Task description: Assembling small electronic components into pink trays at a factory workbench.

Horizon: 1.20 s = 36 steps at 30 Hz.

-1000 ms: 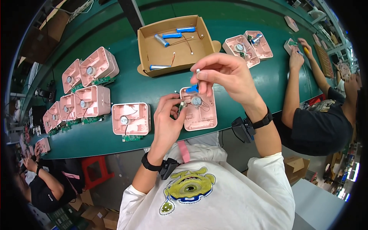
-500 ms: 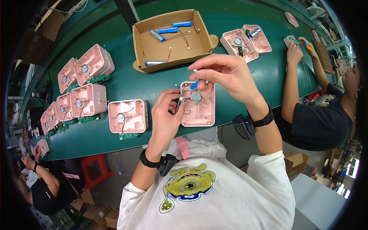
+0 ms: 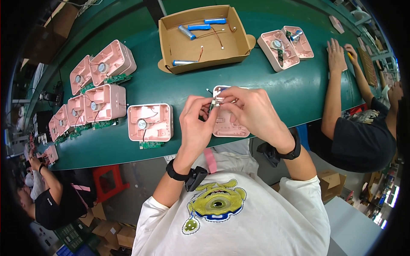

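Both of my hands meet over a pink plastic housing (image 3: 231,130) that lies open side up at the table's near edge. My left hand (image 3: 196,121) pinches a small green circuit board (image 3: 212,106) upright between thumb and fingers. Against that board, my right hand (image 3: 255,112) grips a small white connector plug (image 3: 219,99) in its fingertips. Behind the fingers, a bit of blue shows at the far end of the housing, mostly hidden. My hands also cover the round silver part inside.
A cardboard tray (image 3: 205,64) with several blue cylindrical batteries (image 3: 199,27) stands behind. Left of me sits another pink housing (image 3: 156,133) with a board hanging out; several more (image 3: 110,104) line up farther left. Two-part housing (image 3: 279,57) lies right, near a co-worker's hands (image 3: 336,53).
My right hand has come down and left, bringing the white plug to the board in my left hand. The co-worker's hand on the right has shifted over their workpiece.
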Each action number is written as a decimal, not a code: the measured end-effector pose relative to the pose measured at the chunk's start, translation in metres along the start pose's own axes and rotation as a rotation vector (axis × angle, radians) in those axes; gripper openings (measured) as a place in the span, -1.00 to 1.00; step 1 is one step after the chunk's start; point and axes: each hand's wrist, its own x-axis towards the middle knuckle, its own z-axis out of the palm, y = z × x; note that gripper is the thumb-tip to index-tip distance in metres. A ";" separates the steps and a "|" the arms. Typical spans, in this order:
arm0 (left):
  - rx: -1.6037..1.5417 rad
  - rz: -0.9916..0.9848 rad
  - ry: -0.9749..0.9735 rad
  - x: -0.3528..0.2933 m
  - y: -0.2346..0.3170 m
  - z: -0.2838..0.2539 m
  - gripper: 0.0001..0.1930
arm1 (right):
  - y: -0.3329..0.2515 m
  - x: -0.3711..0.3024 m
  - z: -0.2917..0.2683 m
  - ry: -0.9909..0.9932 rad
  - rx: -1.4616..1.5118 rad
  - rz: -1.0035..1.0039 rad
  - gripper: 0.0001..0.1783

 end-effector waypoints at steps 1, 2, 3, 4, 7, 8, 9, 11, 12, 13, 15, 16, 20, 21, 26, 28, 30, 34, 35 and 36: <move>-0.005 0.002 0.008 0.000 0.000 0.001 -0.79 | 0.001 -0.001 0.000 -0.001 0.000 0.001 -0.76; -0.006 0.001 0.008 0.000 0.000 0.001 -0.79 | 0.002 -0.002 0.001 0.011 -0.065 -0.038 -0.78; -0.003 0.001 0.005 -0.001 0.000 0.000 -0.79 | 0.003 -0.003 0.001 0.022 -0.130 -0.077 -0.80; 0.000 0.000 0.002 -0.001 0.000 0.000 -0.79 | 0.004 -0.003 0.002 0.034 -0.194 -0.116 -0.82; 0.002 0.001 -0.001 -0.001 0.000 0.000 -0.79 | 0.008 -0.003 0.005 0.083 -0.256 -0.152 -0.85; 0.001 0.003 -0.002 -0.001 0.001 0.000 -0.80 | 0.008 -0.003 0.005 0.108 -0.286 -0.170 -0.87; 0.001 0.006 -0.003 -0.001 0.001 0.000 -0.80 | 0.007 -0.004 0.005 0.106 -0.287 -0.170 -0.87; -0.001 0.006 0.001 -0.001 0.001 0.000 -0.80 | 0.004 -0.004 0.005 0.071 -0.338 -0.125 -0.89; -0.001 0.007 0.003 -0.001 0.001 0.000 -0.80 | 0.003 -0.005 0.005 0.054 -0.363 -0.102 -0.89; -0.001 0.009 0.006 -0.001 0.001 0.000 -0.80 | 0.003 -0.005 0.006 0.052 -0.364 -0.102 -0.89; -0.005 0.003 0.012 -0.001 0.000 0.001 -0.80 | 0.004 -0.005 0.007 0.036 -0.385 -0.093 -0.88; -0.009 0.000 0.015 -0.001 -0.001 0.002 -0.79 | 0.004 -0.005 0.008 0.030 -0.397 -0.088 -0.88; -0.033 -0.026 0.012 -0.002 0.001 0.004 -0.79 | 0.008 -0.006 0.012 0.015 -0.448 -0.089 -0.88; -0.043 -0.037 0.010 -0.003 0.001 0.004 -0.79 | 0.008 -0.006 0.013 0.015 -0.449 -0.088 -0.88; -0.037 -0.011 0.019 -0.003 0.000 0.006 -0.79 | 0.006 -0.007 0.019 0.064 -0.404 -0.075 -0.84; -0.072 -0.070 0.012 -0.005 0.002 0.006 -0.78 | 0.003 -0.007 0.022 0.069 -0.408 -0.022 -0.81; -0.089 -0.098 0.003 -0.005 0.003 0.008 -0.78 | 0.001 -0.007 0.025 0.073 -0.404 0.001 -0.81; -0.090 -0.063 0.074 -0.008 -0.004 0.013 -0.82 | -0.001 -0.008 0.031 0.071 -0.407 0.044 -0.81; -0.088 -0.044 0.082 -0.009 -0.006 0.015 -0.82 | 0.000 -0.008 0.032 0.070 -0.420 0.043 -0.81; -0.086 -0.025 0.092 -0.009 -0.007 0.016 -0.81 | 0.000 -0.008 0.032 0.066 -0.434 0.041 -0.82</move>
